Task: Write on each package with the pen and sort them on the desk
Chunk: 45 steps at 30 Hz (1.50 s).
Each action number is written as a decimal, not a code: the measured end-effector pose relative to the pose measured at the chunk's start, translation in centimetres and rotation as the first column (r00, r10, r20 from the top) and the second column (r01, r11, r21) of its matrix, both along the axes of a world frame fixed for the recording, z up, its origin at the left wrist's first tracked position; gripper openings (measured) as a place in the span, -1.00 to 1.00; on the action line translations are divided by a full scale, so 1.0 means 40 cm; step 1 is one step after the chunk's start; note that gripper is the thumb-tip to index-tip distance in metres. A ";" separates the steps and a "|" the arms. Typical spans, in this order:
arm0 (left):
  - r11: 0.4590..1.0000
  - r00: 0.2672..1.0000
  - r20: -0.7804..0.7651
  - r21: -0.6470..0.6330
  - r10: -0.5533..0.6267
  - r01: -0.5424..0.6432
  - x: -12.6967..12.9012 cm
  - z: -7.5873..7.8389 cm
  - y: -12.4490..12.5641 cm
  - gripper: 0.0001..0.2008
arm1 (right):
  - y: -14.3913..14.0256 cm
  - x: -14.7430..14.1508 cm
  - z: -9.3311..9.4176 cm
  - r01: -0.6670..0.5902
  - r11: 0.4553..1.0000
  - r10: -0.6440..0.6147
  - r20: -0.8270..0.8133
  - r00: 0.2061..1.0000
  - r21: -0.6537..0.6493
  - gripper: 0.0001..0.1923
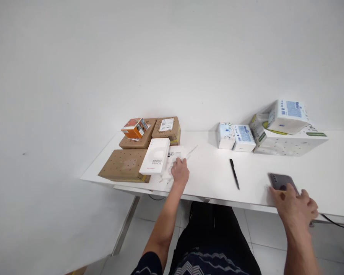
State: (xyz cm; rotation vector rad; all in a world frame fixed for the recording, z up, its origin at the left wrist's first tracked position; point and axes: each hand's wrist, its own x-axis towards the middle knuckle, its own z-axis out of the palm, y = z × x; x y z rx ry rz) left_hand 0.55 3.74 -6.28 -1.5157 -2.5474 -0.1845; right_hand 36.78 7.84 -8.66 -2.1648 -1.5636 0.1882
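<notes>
Fingers first: the left hand (180, 172) lies knuckles-up with its fingers curled down onto flat white printed papers (173, 158) near the table's front left edge, pressing on them; whether they pinch a sheet, I cannot tell. Just left of that hand, a white rectangular "POWER BANK" box (155, 156) leans over a flat brown cardboard box (123, 165). Behind sit two more brown cardboard boxes (151, 133), a small orange carton (134, 128) on top of one. Over at the front right edge of the white table (206, 172), the right hand (295, 206) has its fingers spread loosely, tips resting on a dark grey smartphone (282, 181), not wrapped around it. Between the hands lies a black pen (234, 173). Along the back edge stand white tissue packs (236, 136).
</notes>
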 end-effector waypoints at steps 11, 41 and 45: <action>0.829 0.880 0.049 0.364 -0.472 0.424 0.161 -0.118 -0.097 -0.79 | 0.220 -0.368 0.151 -0.495 0.825 0.464 0.170 0.869 0.273 -0.35; 0.697 0.572 0.693 0.664 -0.438 -0.271 0.133 -0.125 -0.112 -0.56 | -0.064 -0.366 0.037 -0.427 0.899 0.285 -0.866 0.411 0.093 -0.48; 0.735 0.582 0.716 0.620 -0.386 -0.274 0.127 -0.116 -0.108 -0.55 | -0.110 -0.367 0.008 -0.359 0.920 0.311 -0.851 0.424 0.158 -0.41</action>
